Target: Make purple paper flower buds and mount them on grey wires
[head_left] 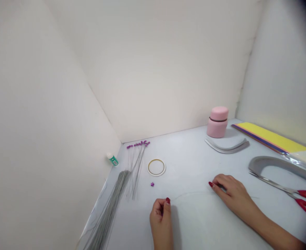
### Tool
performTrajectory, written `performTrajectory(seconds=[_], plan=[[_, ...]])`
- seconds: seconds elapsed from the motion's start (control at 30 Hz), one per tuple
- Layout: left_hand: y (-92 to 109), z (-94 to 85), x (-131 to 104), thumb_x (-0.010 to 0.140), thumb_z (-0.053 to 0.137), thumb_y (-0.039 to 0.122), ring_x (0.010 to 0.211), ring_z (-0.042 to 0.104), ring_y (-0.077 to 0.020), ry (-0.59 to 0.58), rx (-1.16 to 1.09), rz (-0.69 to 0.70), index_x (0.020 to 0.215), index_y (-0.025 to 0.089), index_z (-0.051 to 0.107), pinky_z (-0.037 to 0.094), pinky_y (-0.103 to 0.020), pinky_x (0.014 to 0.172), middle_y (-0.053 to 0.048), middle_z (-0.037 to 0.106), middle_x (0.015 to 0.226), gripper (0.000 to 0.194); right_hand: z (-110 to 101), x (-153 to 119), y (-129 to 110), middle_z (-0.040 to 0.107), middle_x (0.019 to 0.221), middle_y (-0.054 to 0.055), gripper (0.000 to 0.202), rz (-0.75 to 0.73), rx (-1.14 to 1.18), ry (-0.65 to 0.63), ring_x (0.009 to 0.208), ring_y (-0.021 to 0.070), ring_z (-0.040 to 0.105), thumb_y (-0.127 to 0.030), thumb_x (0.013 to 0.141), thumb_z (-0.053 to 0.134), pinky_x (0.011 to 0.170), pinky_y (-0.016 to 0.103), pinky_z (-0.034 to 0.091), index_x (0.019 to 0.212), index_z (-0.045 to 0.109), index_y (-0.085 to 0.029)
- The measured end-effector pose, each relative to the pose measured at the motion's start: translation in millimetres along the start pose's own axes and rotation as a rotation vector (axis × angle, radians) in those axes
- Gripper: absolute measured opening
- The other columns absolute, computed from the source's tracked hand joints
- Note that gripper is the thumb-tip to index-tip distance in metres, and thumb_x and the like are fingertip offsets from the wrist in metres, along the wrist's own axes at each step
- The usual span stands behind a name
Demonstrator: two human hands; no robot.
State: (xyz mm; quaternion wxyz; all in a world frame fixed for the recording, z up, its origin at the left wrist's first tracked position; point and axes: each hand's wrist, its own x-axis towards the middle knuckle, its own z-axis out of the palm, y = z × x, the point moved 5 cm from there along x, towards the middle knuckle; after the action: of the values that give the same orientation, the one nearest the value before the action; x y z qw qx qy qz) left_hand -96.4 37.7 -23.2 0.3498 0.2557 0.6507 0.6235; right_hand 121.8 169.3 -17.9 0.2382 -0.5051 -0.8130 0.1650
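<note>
A thin pale wire (188,194) runs in a slight curve between my two hands. My left hand (160,215) is closed on its left end, thumb on top, and a trace of purple shows between the fingers. Farther right, my right hand (230,192) pinches the wire between thumb and curled fingers. The wire's far end sticks out to the right beyond the wrist. A small purple star-shaped piece (152,184) lies on the table just beyond my left hand.
On the left lie a bundle of grey wires (113,205), purple-tipped stems (138,159) and a glue stick (113,159). A tape roll (156,175) is mid-table. To the right are a pink jar (217,125), grey paper strips (228,150), coloured sheets (273,136) and red-handled scissors (288,190).
</note>
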Motion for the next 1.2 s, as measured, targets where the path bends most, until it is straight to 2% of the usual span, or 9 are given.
performTrajectory(seconds=[0.67, 1.2], plan=[[11.7, 11.2, -2.1, 0.08, 0.05, 0.035, 0.055, 0.033, -0.0119, -0.035, 0.165, 0.233, 0.062, 0.019, 0.049, 0.029, -0.022, 0.052, 0.006, 0.038, 0.056, 0.025, -0.6, 7.6, 3.6, 0.063, 0.074, 0.003, 0.027, 0.037, -0.022, 0.056, 0.075, 0.0216, 0.054, -0.034, 0.08, 0.04, 0.065, 0.03, 0.034, 0.067, 0.059, -0.02], [8.6, 12.6, 2.0, 0.083, 0.049, 0.032, 0.052, 0.035, -0.0104, -0.047, 0.25, 0.295, 0.063, 0.018, 0.049, 0.028, -0.023, 0.05, 0.007, 0.038, 0.055, 0.024, 0.6, 9.5, 4.8, 0.064, 0.069, 0.001, 0.025, 0.038, -0.027, 0.096, 0.07, 0.019, 0.055, -0.033, 0.076, 0.044, 0.059, 0.027, 0.033, 0.062, 0.06, -0.021]])
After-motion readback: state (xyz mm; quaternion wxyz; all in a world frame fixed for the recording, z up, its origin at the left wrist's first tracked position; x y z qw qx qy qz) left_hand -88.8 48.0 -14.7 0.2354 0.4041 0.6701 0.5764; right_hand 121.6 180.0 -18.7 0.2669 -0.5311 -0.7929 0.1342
